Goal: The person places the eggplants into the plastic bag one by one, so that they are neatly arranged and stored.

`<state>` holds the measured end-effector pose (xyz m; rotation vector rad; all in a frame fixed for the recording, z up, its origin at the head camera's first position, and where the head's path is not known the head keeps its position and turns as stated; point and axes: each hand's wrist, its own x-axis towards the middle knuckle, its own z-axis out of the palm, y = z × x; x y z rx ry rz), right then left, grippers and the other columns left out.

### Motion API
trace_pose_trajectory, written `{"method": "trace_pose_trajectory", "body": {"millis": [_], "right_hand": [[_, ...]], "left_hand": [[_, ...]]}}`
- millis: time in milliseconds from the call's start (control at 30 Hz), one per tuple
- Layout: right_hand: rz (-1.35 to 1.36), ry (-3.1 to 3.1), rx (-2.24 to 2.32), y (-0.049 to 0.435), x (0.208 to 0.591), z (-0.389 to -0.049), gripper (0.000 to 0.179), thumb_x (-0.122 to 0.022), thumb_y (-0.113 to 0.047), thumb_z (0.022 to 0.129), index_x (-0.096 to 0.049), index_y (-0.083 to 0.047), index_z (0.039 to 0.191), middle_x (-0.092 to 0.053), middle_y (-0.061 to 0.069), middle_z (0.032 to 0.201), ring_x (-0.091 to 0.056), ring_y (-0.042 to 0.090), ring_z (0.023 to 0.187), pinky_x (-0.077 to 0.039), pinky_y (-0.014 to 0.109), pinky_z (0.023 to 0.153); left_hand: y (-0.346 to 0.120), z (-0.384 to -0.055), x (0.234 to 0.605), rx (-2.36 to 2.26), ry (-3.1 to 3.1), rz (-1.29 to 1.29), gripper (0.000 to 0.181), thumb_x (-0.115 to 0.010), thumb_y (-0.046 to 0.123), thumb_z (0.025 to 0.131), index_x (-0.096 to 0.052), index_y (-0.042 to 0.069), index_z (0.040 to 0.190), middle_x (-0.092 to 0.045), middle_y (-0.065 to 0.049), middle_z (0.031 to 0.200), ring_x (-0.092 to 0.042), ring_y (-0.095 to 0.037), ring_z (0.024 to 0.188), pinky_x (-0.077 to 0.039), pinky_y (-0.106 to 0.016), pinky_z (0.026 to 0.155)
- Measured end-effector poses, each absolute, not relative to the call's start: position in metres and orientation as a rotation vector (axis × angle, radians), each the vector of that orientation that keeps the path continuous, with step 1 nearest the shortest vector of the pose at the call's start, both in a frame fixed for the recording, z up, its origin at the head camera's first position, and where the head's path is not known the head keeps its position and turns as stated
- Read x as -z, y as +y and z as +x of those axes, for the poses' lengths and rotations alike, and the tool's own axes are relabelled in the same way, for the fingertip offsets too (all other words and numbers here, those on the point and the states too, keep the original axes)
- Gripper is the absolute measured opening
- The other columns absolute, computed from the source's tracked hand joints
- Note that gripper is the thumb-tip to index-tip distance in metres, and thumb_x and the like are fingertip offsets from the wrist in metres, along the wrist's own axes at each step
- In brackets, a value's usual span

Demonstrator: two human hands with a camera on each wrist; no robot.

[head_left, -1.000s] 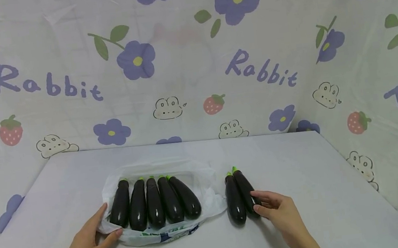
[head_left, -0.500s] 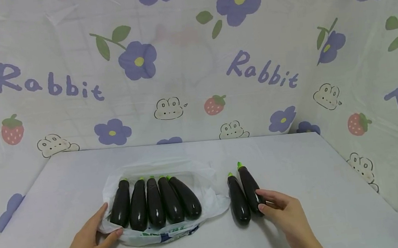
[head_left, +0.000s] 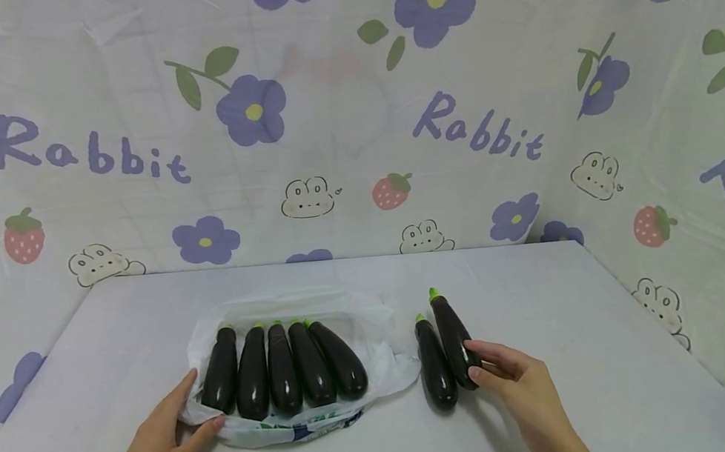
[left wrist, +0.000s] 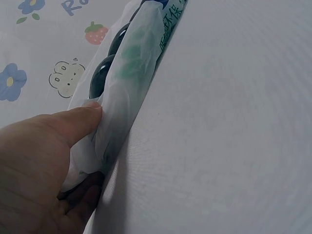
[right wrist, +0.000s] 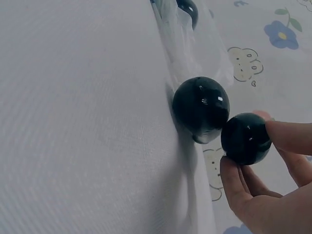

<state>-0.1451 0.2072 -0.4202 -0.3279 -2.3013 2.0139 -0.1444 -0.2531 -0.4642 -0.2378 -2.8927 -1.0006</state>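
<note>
My right hand (head_left: 518, 391) grips a glossy dark eggplant (head_left: 453, 331) near its blunt lower end, thumb on one side and fingers on the other. In the right wrist view that eggplant (right wrist: 245, 139) looks raised off the table. Just to its left a second eggplant (head_left: 436, 367) lies on the table, green stem pointing away. My left hand (head_left: 152, 444) pinches the near-left corner of a white plastic bag (head_left: 379, 373), its thumb (left wrist: 80, 122) over the film in the left wrist view. Several more eggplants (head_left: 283, 369) lie side by side on the bag, stems pointing to the back.
A white cloth covers the table (head_left: 621, 375). Behind it and to the right hangs a printed curtain (head_left: 336, 110) with purple flowers, strawberries and rabbits. The bag's crumpled right edge (head_left: 409, 373) reaches close to the loose eggplant.
My right hand has shifted slightly right, and the gripped eggplant has moved right and farther back, its stem end higher. The loose eggplant has slid a little right. My left hand stays put.
</note>
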Motion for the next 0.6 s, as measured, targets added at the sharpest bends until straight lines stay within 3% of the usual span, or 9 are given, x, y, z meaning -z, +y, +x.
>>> {"method": "trace_pose_trajectory", "body": {"millis": [200,600], "right_hand": [[-0.279,-2.269,-2.049,0.2065,0.4213,-0.1444,0.042,-0.075,0.001,0.085,-0.067,-0.004,0.126,-0.062,0.012,0.128,-0.063,0.020,0.108,-0.053,0.026,0.087],[-0.222,-2.286,-2.069,0.2061,0.4197,-0.1440,0.043,-0.075,-0.002,0.086,-0.066,-0.006,0.128,-0.060,0.010,0.131,-0.060,0.022,0.113,-0.052,0.025,0.090]], "left_hand": [[-0.2525,-0.1443,0.4642,1.005,-2.897,-0.234,0.094,-0.064,0.056,0.090,-0.025,0.000,0.154,-0.037,-0.033,0.145,-0.035,-0.051,0.132,-0.035,-0.064,0.102],[-0.2524,-0.1448,0.4644,0.999,-2.909,-0.229,0.095,-0.063,0.058,0.090,-0.024,0.000,0.154,-0.036,-0.033,0.146,-0.035,-0.051,0.132,-0.034,-0.064,0.103]]}}
